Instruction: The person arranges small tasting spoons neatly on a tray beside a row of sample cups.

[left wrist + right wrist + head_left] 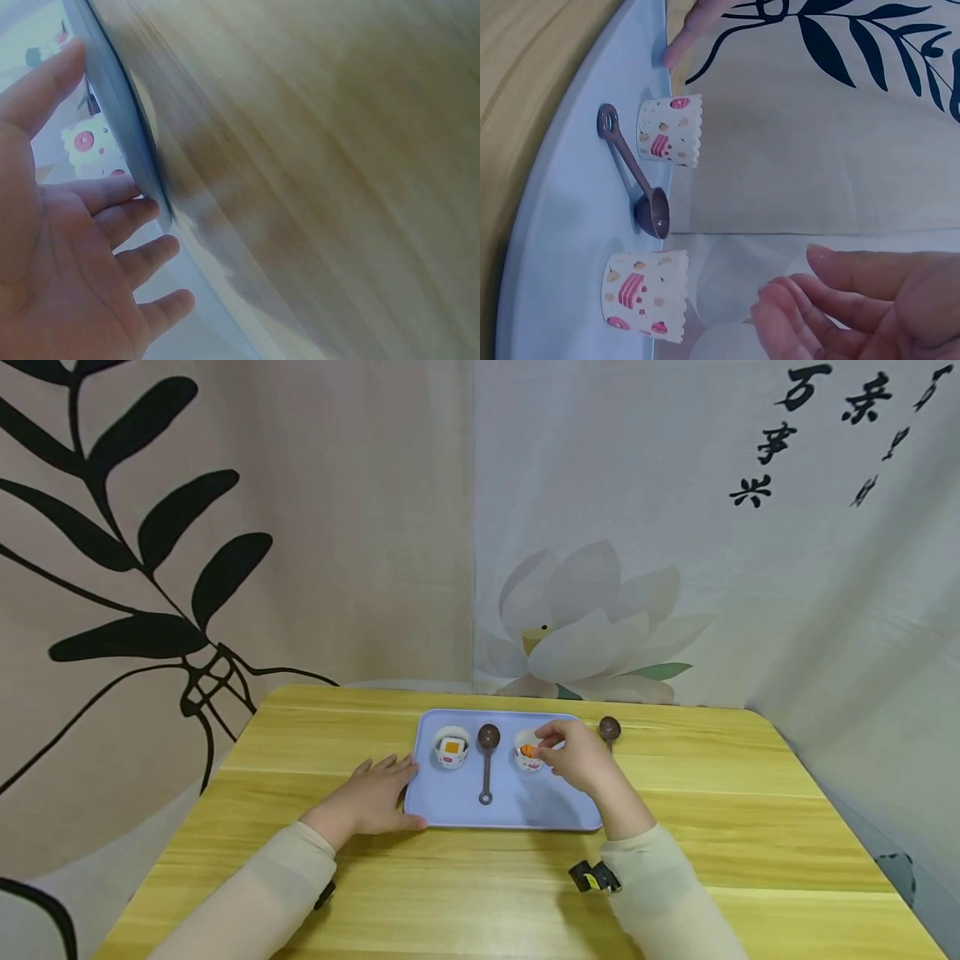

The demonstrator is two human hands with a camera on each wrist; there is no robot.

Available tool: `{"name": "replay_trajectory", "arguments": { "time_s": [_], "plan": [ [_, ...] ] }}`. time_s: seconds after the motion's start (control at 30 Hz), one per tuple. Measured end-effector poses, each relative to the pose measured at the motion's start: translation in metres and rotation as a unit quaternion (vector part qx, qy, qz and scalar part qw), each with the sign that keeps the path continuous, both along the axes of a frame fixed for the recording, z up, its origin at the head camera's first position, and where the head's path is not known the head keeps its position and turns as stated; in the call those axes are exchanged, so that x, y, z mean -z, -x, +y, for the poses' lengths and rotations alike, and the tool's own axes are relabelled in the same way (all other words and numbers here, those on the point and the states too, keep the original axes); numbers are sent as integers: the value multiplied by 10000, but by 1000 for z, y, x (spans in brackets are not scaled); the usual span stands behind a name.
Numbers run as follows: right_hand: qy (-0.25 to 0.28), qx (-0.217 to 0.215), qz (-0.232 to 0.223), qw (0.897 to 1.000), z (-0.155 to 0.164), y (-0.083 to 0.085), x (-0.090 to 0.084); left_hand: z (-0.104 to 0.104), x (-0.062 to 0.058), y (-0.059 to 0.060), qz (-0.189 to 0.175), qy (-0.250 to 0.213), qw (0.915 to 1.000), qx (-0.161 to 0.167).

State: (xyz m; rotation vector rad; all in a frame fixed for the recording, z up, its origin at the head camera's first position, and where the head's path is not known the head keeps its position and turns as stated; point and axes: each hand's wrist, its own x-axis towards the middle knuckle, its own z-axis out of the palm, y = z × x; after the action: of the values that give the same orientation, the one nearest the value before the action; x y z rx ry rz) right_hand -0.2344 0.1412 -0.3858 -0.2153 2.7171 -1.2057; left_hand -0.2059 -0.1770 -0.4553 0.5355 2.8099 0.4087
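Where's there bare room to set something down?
Bare table lies between the sleeves before the tray, and right of the spoon beside it. The tray's front, right of its own spoon, is bare too. Its back is crowded: two cups flank that spoon, the right hand at one.

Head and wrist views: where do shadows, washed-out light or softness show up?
Head: an arm's shadow falls across the tray and onto the table. Left wrist: hazy, washed out at upper left, wood grain soft, darker shading beside the left hand. Right wrist: slightly soft and bluish, yet the prints on both cups remain distinguishable.
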Motion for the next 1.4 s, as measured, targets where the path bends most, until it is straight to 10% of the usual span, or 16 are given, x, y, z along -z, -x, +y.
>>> {"name": "replay_trajectory", "arguments": {
  "time_s": [1.4],
  "plan": [
    [620,857,-148,9943,84,27,35,0,2,1,30,-23,10000,-11]
  ]
}}
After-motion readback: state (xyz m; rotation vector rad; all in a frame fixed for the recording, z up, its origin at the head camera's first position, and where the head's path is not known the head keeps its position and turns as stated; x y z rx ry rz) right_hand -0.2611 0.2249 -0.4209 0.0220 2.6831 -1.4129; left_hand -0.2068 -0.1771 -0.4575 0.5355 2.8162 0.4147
